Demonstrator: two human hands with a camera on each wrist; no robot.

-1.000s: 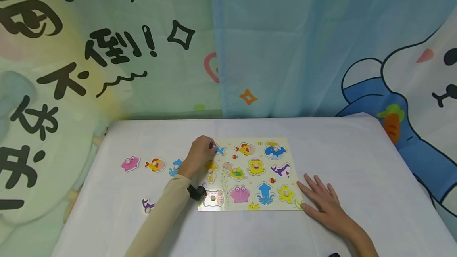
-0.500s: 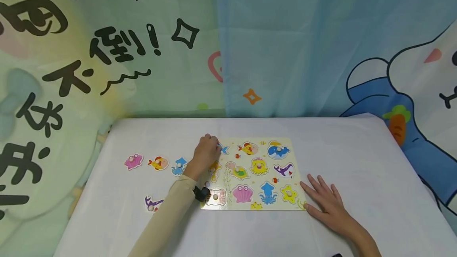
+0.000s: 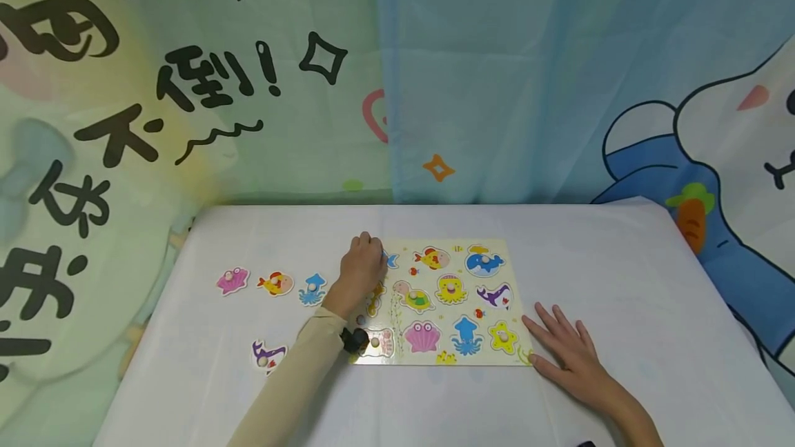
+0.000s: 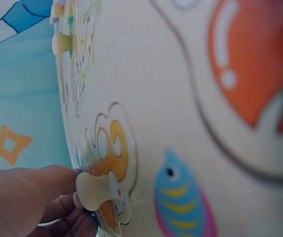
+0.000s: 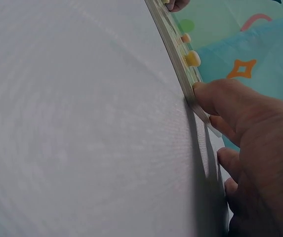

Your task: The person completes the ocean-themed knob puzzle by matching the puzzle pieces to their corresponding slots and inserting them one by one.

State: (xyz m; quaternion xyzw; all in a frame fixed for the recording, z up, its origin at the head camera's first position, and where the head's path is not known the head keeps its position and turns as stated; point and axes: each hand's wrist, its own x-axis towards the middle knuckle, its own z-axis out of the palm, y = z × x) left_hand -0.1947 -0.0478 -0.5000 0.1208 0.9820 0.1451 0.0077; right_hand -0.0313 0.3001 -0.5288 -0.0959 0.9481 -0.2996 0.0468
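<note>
A pale wooden knob puzzle board (image 3: 397, 316) lies on the white table, bearing sea-animal pictures. Over its upper left corner, my left hand (image 3: 363, 267) has curled fingers at a blue puzzle piece (image 3: 393, 261); only the tail shows, and the fingertips are hidden. In the left wrist view the left thumb (image 4: 47, 185) passes close behind the knob (image 4: 91, 191) of an orange seahorse piece (image 4: 112, 148). My right hand (image 3: 568, 350) lies with spread fingers at the board's lower right corner. Its thumb (image 5: 213, 94) touches the board's edge in the right wrist view.
Left of the board lie a pink shell piece (image 3: 232, 281), a yellow-red fish piece (image 3: 275, 284), a blue squid piece (image 3: 312, 290) and a purple whale-like piece (image 3: 269, 354). A printed curtain (image 3: 472, 88) hangs behind the table (image 3: 621, 261).
My left hand has shifted slightly right over the upper left corner, covering more of the blue piece. The view has swung a little left. My right hand keeps its place by the board.
</note>
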